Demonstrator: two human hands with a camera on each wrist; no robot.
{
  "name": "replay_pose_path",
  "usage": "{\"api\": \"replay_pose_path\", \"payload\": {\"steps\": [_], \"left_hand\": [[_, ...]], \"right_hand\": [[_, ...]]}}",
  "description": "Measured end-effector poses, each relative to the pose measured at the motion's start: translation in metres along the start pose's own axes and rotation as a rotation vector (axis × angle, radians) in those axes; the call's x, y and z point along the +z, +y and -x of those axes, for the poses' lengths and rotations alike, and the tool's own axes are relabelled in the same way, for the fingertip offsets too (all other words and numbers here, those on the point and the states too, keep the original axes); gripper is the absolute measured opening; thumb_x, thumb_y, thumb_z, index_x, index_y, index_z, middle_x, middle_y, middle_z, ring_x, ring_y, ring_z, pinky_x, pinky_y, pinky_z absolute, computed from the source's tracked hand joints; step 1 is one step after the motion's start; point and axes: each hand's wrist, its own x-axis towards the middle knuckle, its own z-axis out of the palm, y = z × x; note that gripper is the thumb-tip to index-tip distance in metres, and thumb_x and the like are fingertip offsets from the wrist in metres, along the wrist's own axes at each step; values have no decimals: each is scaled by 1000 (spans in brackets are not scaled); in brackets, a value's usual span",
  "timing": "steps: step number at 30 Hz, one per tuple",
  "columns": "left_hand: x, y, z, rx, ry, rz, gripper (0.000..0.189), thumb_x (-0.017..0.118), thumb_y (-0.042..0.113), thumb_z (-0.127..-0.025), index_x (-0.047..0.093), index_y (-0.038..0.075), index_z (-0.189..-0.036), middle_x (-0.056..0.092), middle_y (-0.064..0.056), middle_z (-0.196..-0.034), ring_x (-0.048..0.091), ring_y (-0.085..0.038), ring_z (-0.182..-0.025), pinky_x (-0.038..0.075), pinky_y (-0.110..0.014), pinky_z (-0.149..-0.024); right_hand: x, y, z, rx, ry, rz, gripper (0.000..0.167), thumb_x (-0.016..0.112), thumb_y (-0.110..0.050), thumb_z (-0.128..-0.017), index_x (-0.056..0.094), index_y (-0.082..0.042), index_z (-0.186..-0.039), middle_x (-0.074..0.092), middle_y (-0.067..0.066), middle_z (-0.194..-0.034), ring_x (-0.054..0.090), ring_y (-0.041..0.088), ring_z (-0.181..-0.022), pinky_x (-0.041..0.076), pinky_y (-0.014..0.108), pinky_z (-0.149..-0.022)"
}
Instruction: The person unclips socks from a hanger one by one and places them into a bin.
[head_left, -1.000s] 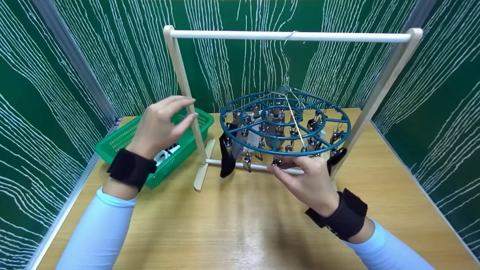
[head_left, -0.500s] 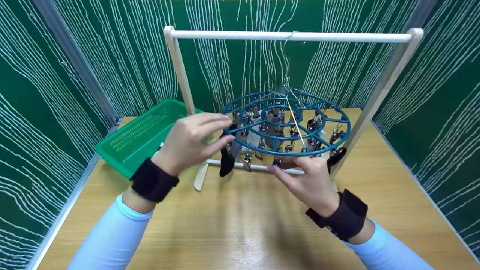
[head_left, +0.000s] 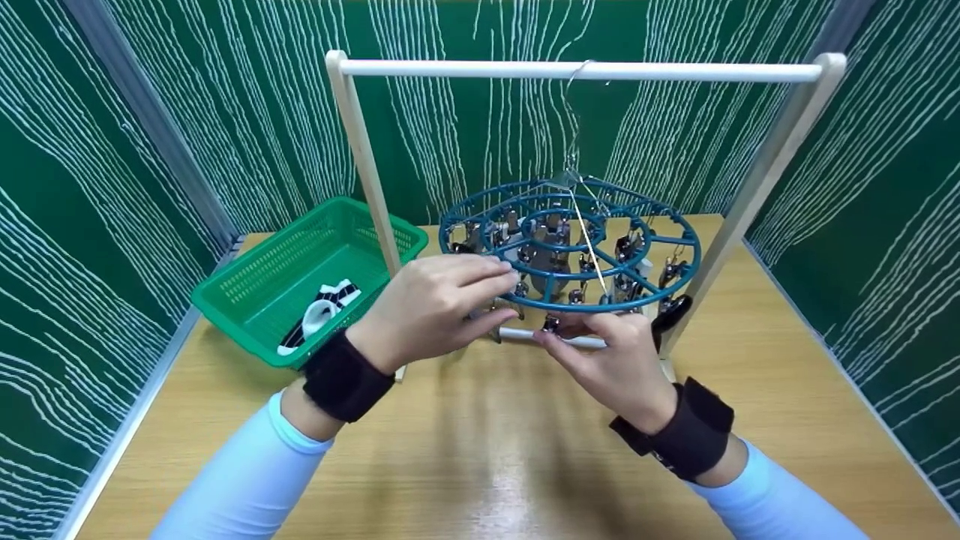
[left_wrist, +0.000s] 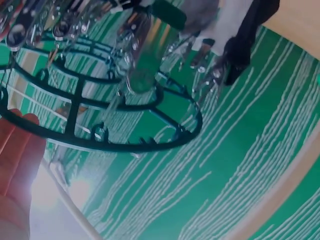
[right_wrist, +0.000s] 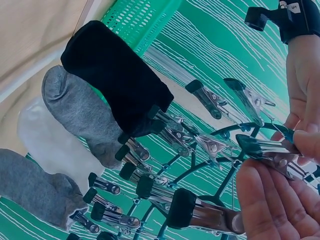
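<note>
A round teal clip hanger (head_left: 551,277) hangs by its hook from a white rail. Its metal clips dangle below the rings. With thumb and fingers, my right hand (head_left: 611,356) pinches a metal clip (right_wrist: 267,150) at the hanger's front rim. My left hand (head_left: 442,307) is at the front-left rim, fingers fairly straight and holding nothing; I cannot tell whether they touch the ring. The right wrist view shows a black sock (right_wrist: 117,75), grey socks (right_wrist: 80,110) and a white sock (right_wrist: 57,137) hanging from other clips.
A green basket (head_left: 225,289) stands at the left with a black-and-white striped cloth item (head_left: 320,315) inside. The rack's wooden posts (head_left: 367,165) flank the hanger, and a white rail (head_left: 465,69) crosses above. Green walls enclose the wooden table (head_left: 495,465).
My left hand has moved right from above the basket to the hanger's front-left rim, uncovering the striped item. My right hand keeps its pinch on the clip.
</note>
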Motion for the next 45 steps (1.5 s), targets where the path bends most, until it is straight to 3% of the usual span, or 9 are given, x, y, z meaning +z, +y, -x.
{"api": "replay_pose_path", "payload": {"steps": [7, 13, 22, 25, 30, 36, 39, 42, 45], "left_hand": [[6, 6, -3, 77, 20, -99, 13, 76, 12, -103, 83, 7, -113, 85, -7, -109, 82, -19, -101, 66, -32, -92], [7, 7, -3, 112, 28, -183, 13, 77, 5, -101, 83, 6, -112, 85, -6, -106, 82, -17, -99, 66, -30, -91], [6, 6, -2, 85, 41, -171, 12, 78, 3, -99, 84, 5, -109, 85, -7, -104, 83, -19, -96, 66, -32, -90], [6, 5, 0, 64, 42, -158, 11, 77, 3, -100, 83, 4, -108, 85, -8, -103, 83, -20, -95, 67, -33, -88], [8, 3, 3, 29, 18, -145, 11, 77, 1, -99, 83, 3, -108, 85, -9, -103, 83, -21, -93, 67, -33, -88], [9, -2, 8, 4, 6, -125, 11, 78, 0, -98, 83, 2, -108, 85, -11, -104, 83, -22, -96, 67, -35, -91], [9, -6, 10, 1, 14, -122, 10, 77, 0, -99, 82, 2, -107, 85, -11, -104, 83, -22, -97, 66, -36, -93], [10, -9, 12, -2, 23, -121, 10, 76, -1, -99, 82, 2, -107, 85, -11, -104, 83, -22, -98, 66, -37, -95], [9, -11, 13, -10, 24, -115, 10, 77, -1, -98, 82, 1, -107, 85, -12, -105, 83, -23, -98, 66, -38, -95]], "right_hand": [[2, -2, 1, 29, -18, 21, 27, 93, 1, -80, 79, 1, -103, 84, 10, -92, 81, 20, -75, 61, 12, -82], [3, -4, 1, 13, -14, 20, 26, 92, 4, -78, 80, 0, -100, 84, 11, -91, 80, 21, -71, 63, 17, -76], [0, -8, 1, -42, -23, 31, 24, 95, 0, -79, 79, 2, -97, 84, 11, -92, 80, 18, -72, 65, 21, -70], [-5, -12, 1, -64, -12, 61, 24, 93, -14, -86, 80, 1, -99, 84, 11, -90, 81, 19, -73, 66, 24, -69], [-16, -22, 1, -125, 55, 78, 40, 74, -39, -104, 81, 0, -100, 83, 10, -89, 80, 22, -73, 66, 26, -73], [-31, -25, -8, -248, 261, -5, 32, 77, -27, -103, 81, 2, -91, 80, 17, -81, 76, 24, -67, 63, 16, -81], [-42, -18, -14, -246, 321, -11, 34, 77, -26, -102, 80, 5, -89, 79, 21, -80, 76, 23, -70, 60, 12, -90], [-57, -11, -18, -188, 282, 19, 26, 76, -19, -100, 80, 6, -93, 80, 22, -85, 76, 16, -78, 57, 10, -92], [-71, -6, -18, -99, 185, 72, 13, 75, -2, -92, 81, 4, -102, 82, 20, -94, 73, 3, -89, 54, 8, -94]]}}
